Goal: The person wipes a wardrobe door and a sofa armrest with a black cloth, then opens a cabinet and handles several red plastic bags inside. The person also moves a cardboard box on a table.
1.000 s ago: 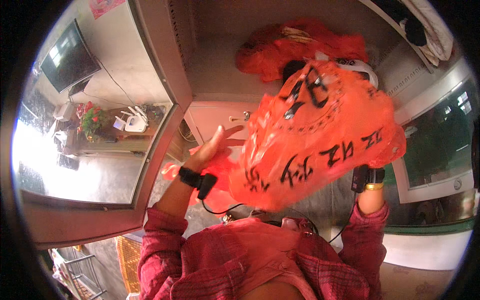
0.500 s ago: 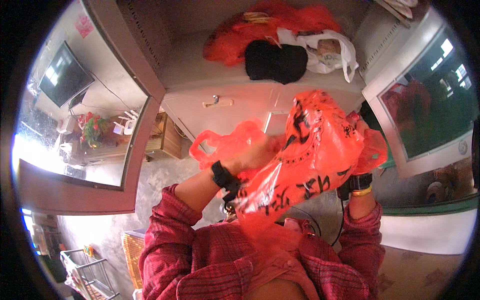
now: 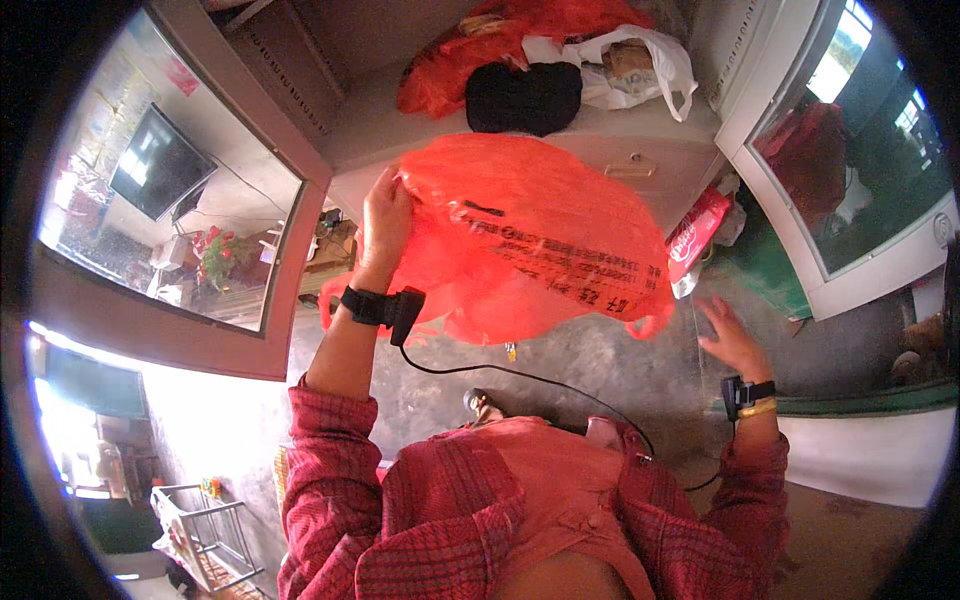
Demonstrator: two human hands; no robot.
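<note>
A red plastic carrier bag [image 3: 530,240] with dark printing spreads out in the air before the open cabinet. My left hand [image 3: 387,225] pinches its upper left edge, fingers closed on the film. The bag's handle loops hang at its lower corners. My right hand [image 3: 733,338] is off the bag, to its lower right, with fingers apart and nothing in them. On the cabinet shelf [image 3: 400,125] beyond the bag lie a black cloth-like item [image 3: 523,97], a crumpled red bag [image 3: 433,72] and a white plastic bag [image 3: 665,70] with something brownish inside.
Glass-paned cabinet doors stand swung out at left [image 3: 300,250] and right [image 3: 735,150]. A red packet [image 3: 697,235] sits behind the right door's near side. A cable [image 3: 520,372] runs between my wrists. At lower left is a metal rack [image 3: 205,540].
The bunched red bag has been spread wide and moved up and left. My right hand has let go of it and dropped lower; my left hand now grips its left edge.
</note>
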